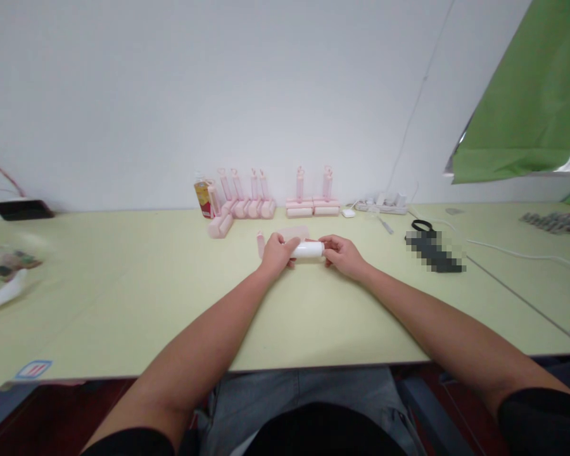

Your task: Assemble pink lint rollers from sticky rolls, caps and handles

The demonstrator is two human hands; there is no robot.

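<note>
A smooth white roll [308,249] lies sideways between my two hands, just above or on the table; which of the two I cannot tell. My left hand [279,252] is closed round its left end, the thumb along the top. At the other end, the fingers of my right hand [341,254] pinch the roll's rim. Just behind the roll is a pale pink translucent cover [293,232], partly hidden by my hands. A small pink handle-like piece [260,243] is beside my left hand.
Along the wall stand several pink upright handles [300,187] on pink cylindrical pieces [251,209], beside a yellow-red carton [202,197]. A power strip [382,204], white cable [527,247] and pixelated dark object [432,250] are right. A plastic bag [4,291] lies left.
</note>
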